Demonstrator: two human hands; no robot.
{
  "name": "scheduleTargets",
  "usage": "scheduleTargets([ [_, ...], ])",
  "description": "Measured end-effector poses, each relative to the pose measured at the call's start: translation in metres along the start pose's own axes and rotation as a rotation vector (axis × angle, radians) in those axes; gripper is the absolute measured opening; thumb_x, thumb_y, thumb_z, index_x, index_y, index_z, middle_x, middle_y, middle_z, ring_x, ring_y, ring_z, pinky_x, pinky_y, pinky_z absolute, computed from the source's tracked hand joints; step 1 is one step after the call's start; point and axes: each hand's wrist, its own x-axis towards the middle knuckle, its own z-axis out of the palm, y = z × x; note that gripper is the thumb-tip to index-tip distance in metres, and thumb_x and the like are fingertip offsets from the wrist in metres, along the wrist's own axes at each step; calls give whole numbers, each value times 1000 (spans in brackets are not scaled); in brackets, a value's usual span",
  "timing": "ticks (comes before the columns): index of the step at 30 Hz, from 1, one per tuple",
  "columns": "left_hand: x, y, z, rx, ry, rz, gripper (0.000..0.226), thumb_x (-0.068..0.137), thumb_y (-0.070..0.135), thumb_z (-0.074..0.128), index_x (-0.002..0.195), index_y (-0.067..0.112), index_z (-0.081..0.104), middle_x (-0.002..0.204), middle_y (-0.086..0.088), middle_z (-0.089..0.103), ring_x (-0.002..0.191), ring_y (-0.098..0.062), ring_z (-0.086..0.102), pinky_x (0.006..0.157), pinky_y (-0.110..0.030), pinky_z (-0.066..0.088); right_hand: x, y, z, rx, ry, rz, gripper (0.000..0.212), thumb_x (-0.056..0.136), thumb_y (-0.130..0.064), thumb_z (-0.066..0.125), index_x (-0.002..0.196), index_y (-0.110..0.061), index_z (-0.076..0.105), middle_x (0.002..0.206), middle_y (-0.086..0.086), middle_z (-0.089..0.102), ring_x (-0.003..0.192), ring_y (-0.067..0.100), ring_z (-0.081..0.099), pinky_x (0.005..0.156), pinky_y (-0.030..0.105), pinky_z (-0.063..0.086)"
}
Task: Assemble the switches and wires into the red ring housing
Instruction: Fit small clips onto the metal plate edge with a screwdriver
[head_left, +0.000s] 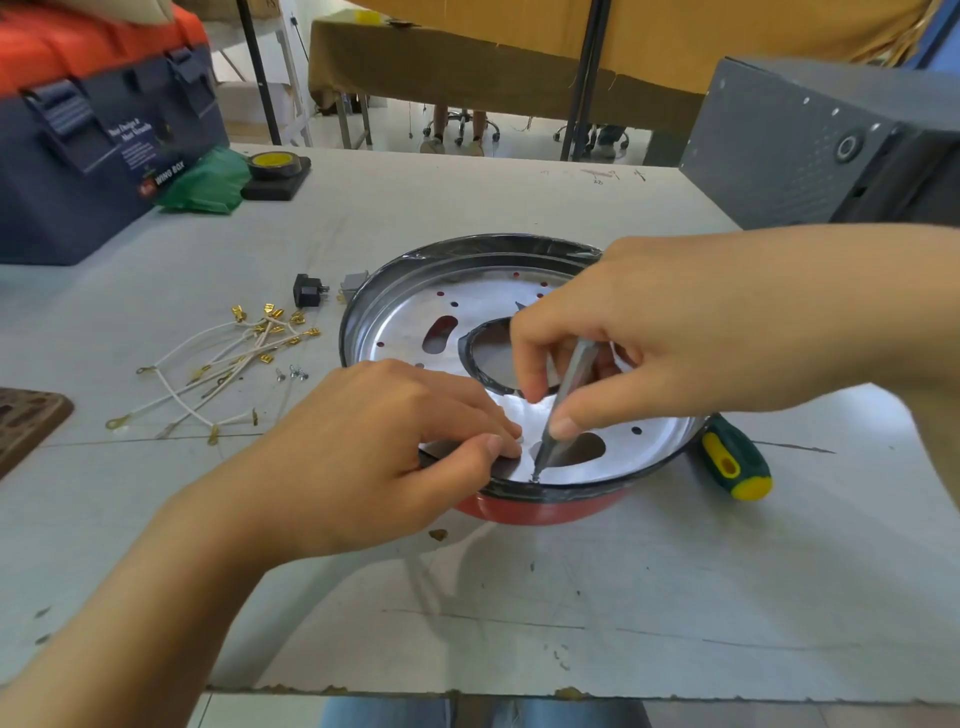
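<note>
- A pale grey worktable (675, 597) with scuffs and chipped front edge fills the view.
- Nearest, the left hand (374, 447) rests on the near rim of the red ring housing (540, 512), fingers curled and pinching something small; what it is cannot be told.
- The right hand (639, 332) grips a grey metal tool (563, 400), tip down at the plate's near edge.
- The housing sits mid-table: red outside, black-edged rim, shiny silver plate with slots, small holes and a round central opening.
- A green-and-yellow screwdriver (735, 460) lies just right of it.
- Left lie white wires (218, 374) with brass terminals; beyond them a black switch (307, 290).
- Farther back stand a blue toolbox (93, 171) and a tape roll (274, 163).
</note>
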Motion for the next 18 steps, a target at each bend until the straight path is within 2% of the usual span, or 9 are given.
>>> scheduleTargets([
  [2,0,0,0,0,1,-2,38,89,36,39,93,27,75,98,21,69,89,-2,64,69,-32,53,-1,-1,-1,30,-30,-23,10,74,-42,56,80,-34,59,70,-23,64,63,-5,56,60,5,40],
  [4,0,0,0,-1,3,-7,38,89,36,39,93,27,75,98,21,69,90,-1,64,69,-33,53,-1,0,0,71,-5,-28,5,76,-36,59,77,-32,61,66,-18,66,59,-3,57,56,5,40],
  [9,0,1,0,-4,1,-5,39,89,37,38,95,27,75,95,21,69,85,-3,65,66,-33,53,0,2,4,19,82,14,33,72,-55,50,61,-25,56,41,-10,59,44,3,54,59,7,41],
  [12,0,2,0,-5,4,-8,40,88,36,38,96,28,75,97,21,69,86,-4,65,67,-34,53,1,2,6,-24,91,27,42,71,-61,43,54,-24,51,37,-10,56,38,3,52,59,10,43],
  [14,0,2,0,-6,-3,-9,40,89,36,37,96,28,75,96,20,69,86,-6,65,66,-35,53,1,1,5,-18,68,14,37,71,-59,44,59,-26,55,44,-13,60,44,0,54,60,6,41],
  [18,0,0,1,2,-4,-17,38,89,36,39,95,28,75,98,22,68,89,-3,64,69,-33,53,-2,-3,1,18,4,-45,18,69,-46,53,80,-34,61,74,-27,62,64,-9,54,63,3,38],
])
